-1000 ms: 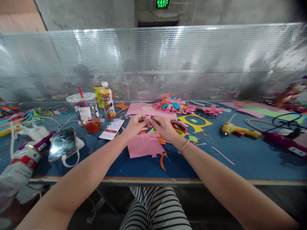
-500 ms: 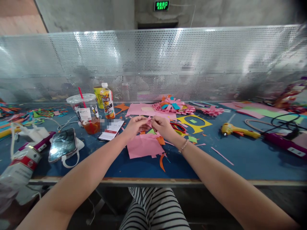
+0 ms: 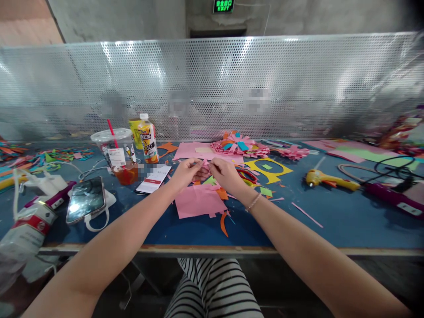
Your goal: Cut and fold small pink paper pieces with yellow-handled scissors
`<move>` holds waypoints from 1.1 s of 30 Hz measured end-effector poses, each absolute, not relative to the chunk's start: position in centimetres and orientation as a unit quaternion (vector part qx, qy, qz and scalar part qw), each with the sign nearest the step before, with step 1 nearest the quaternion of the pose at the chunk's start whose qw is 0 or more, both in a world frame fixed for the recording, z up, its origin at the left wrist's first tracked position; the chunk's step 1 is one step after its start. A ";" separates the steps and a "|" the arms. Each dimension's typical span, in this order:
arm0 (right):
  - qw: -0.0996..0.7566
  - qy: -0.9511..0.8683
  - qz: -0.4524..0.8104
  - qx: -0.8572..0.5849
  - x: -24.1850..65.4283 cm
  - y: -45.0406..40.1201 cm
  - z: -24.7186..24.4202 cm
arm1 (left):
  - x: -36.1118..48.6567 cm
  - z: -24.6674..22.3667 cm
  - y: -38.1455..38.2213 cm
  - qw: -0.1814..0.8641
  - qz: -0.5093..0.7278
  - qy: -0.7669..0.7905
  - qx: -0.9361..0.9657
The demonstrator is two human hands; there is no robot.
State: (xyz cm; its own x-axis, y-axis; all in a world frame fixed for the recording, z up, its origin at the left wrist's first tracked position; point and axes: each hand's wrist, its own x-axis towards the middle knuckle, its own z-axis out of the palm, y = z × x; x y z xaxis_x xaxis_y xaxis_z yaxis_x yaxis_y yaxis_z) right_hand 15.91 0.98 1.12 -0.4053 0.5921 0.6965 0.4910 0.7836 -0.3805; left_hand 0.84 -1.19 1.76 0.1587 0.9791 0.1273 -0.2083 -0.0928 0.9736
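Observation:
Between my two hands is a small pink paper piece (image 3: 206,164), partly covered by the fingers. My left hand (image 3: 188,175) pinches it from the left, its fingers bent around it. My right hand (image 3: 225,172) is closed on its right side, fingertips together. Just below lies a larger pink sheet (image 3: 198,202) on the blue table, with orange and green scraps at its upper edge. Red-handled scissors (image 3: 247,177) rest right of my right hand. Layered pink paper flowers (image 3: 236,145) with blue and orange strips sit behind.
A drink cup (image 3: 116,154), a bottle (image 3: 148,140) and phones (image 3: 86,199) stand or lie at left. At right are a yellow glue gun (image 3: 327,180), black cables and a purple power strip (image 3: 394,201). A perforated metal screen (image 3: 212,79) rises behind.
My hands stay in nearly the same place, with the fingers slightly shifted around the small pink paper. The view has tilted very slightly.

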 end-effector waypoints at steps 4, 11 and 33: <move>0.447 -0.828 0.087 -0.328 15.9 1.0 1.1 | 0.7 1.8 -1.1 0.598 0.567 0.343 0.451; 0.447 -0.806 0.195 -0.335 15.8 0.9 1.1 | 0.4 1.5 -0.8 0.587 0.579 0.360 0.436; 0.492 -0.713 0.395 -0.306 15.9 0.9 1.7 | 0.9 2.1 -1.3 0.582 0.606 0.311 0.444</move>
